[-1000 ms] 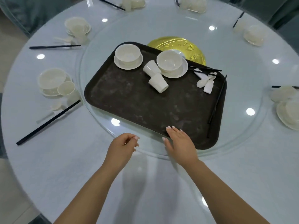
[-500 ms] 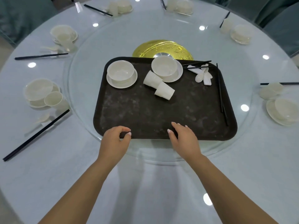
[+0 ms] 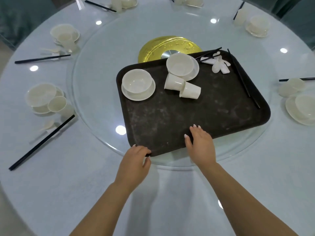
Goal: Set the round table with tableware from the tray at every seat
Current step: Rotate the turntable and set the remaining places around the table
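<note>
A dark brown tray (image 3: 170, 126) lies on the glass turntable (image 3: 95, 92) of the round white table (image 3: 68, 184). On it stand two white bowls on saucers (image 3: 138, 85) (image 3: 182, 66), with two white cups (image 3: 182, 87) on their sides, white spoons and rests (image 3: 219, 65) and black chopsticks (image 3: 243, 79). My left hand (image 3: 134, 162) grips the tray's near left corner, fingers curled over the rim. My right hand (image 3: 200, 143) rests flat on the tray's near edge, fingers straight.
Set places ring the table: bowls, cups, spoons and chopsticks at the left (image 3: 46, 99), far left (image 3: 65, 35), far side (image 3: 124, 2), far right (image 3: 257, 25) and right (image 3: 301, 108). A gold disc (image 3: 153, 48) sits under the turntable's centre.
The tray has swung anticlockwise with the turntable: its near left corner now sits at my left hand, its right end farther away. My left hand has closed on that corner.
</note>
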### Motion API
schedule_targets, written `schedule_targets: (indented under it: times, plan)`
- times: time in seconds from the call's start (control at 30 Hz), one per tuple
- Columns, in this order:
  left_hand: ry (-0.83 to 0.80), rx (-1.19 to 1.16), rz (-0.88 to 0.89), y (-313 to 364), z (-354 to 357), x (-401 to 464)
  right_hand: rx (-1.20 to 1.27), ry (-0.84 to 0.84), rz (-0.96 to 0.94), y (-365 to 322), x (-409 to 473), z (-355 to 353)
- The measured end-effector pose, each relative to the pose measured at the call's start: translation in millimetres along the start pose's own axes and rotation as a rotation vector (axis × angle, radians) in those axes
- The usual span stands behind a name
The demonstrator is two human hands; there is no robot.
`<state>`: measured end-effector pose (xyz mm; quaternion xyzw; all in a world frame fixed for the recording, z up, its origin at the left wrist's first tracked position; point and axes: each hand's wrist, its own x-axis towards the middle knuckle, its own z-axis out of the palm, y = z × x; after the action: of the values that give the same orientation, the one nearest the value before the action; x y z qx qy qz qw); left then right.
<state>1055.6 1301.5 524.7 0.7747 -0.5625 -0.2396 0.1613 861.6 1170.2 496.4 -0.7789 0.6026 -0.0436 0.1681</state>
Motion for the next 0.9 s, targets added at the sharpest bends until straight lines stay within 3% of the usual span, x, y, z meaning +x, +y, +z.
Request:
schedule_targets:
  times: [0.17, 0.3, 0.47, 0.63, 0.73, 0.9]
  plan:
    - [-0.054, 0.066, 0.106, 7.1, 7.8, 0.6, 0.148, 0.054, 0.090, 0.2, 8.7, -5.8]
    - [-0.135, 0.137, 0.137, 10.8, 17.1, -4.3, 0.274, 0.225, 0.033, -16.4, 13.5, -10.2]
    - [-0.117, 0.097, 0.154, 17.6, 22.0, -6.6, 0.727, 0.003, 0.179, -60.9, 48.6, -11.7]
    - [-0.136, 0.081, 0.160, 16.3, 23.3, -4.3, 1.039, -0.168, 0.480, -105.9, 108.4, -7.8]
    - [-0.133, 0.041, 0.152, 16.9, 22.1, -6.5, 1.024, -0.233, 0.581, -122.2, 133.3, -3.7]
    - [-0.127, 0.006, 0.150, 16.5, 21.1, -14.3, 0.811, -0.206, 0.549, -133.4, 152.5, 5.8]
